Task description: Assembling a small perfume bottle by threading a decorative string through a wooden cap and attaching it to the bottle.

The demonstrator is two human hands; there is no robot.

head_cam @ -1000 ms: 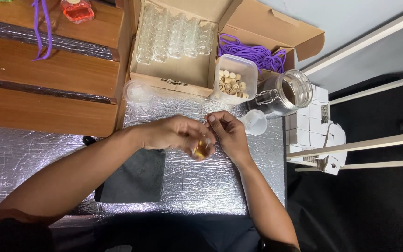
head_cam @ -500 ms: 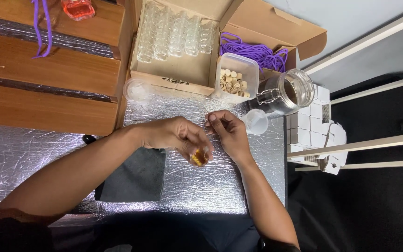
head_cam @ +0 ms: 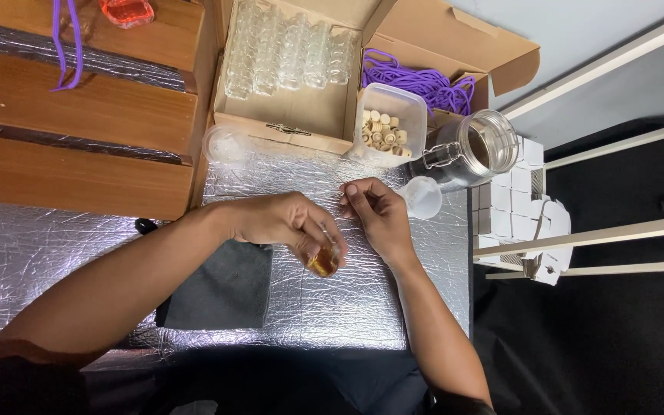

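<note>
The left hand clamps a small amber-filled glass bottle in its fingertip grip; the right hand curls loosely beside, grip empty.

Bare foil worktop lies open left and toward the person. Ahead, a cardboard box, plastic tub and glass jar block passage.
</note>
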